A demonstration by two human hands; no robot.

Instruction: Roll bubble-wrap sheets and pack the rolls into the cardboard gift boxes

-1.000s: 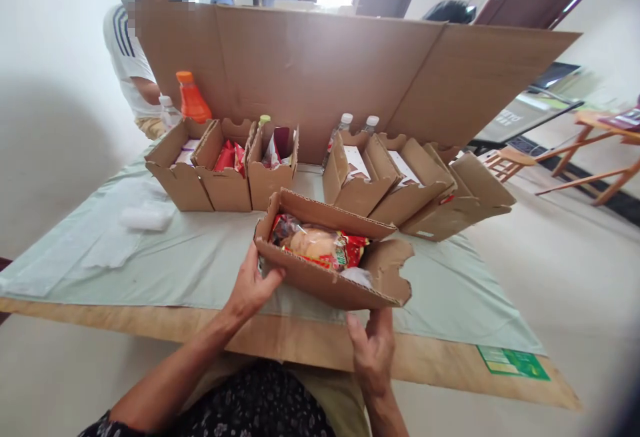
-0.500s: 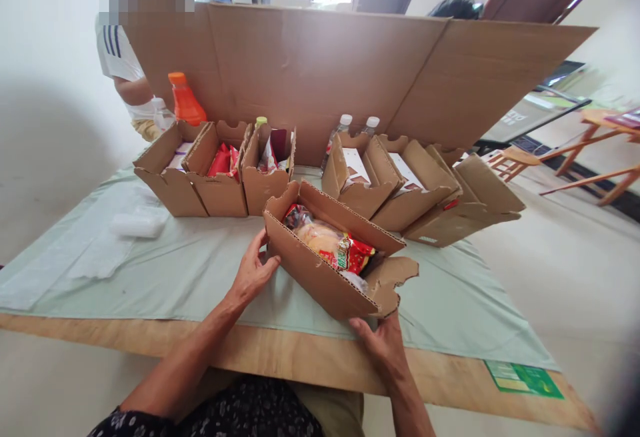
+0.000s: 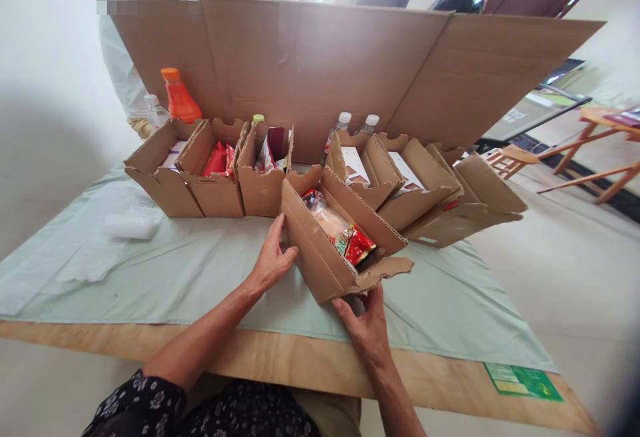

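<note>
An open-topped cardboard box point(image 3: 320, 250) sits slanted at the middle of the table between my two hands. Inside it lies a food packet point(image 3: 345, 230) in a clear, red and black wrapper. My left hand point(image 3: 273, 262) holds the box by its left side, thumb along the near wall, with some fingertips hidden behind the cardboard. At the near end, my right hand point(image 3: 367, 330) grips below the torn front flap point(image 3: 383, 274); its fingers reach partly under the box and out of sight.
Cardboard boxes with packets stand at back left point(image 3: 220, 194); more boxes lean at right point(image 3: 415, 190). An orange bottle point(image 3: 180, 98) and clear-capped bottles stand before a tall cardboard panel point(image 3: 320, 57). Plastic wrap point(image 3: 133, 224) lies on the green cloth point(image 3: 210, 277). A person is behind the panel.
The box has turned more end-on towards me and shifted slightly away. Both hands have moved with it, my left to the right and my right a little left and farther from me.
</note>
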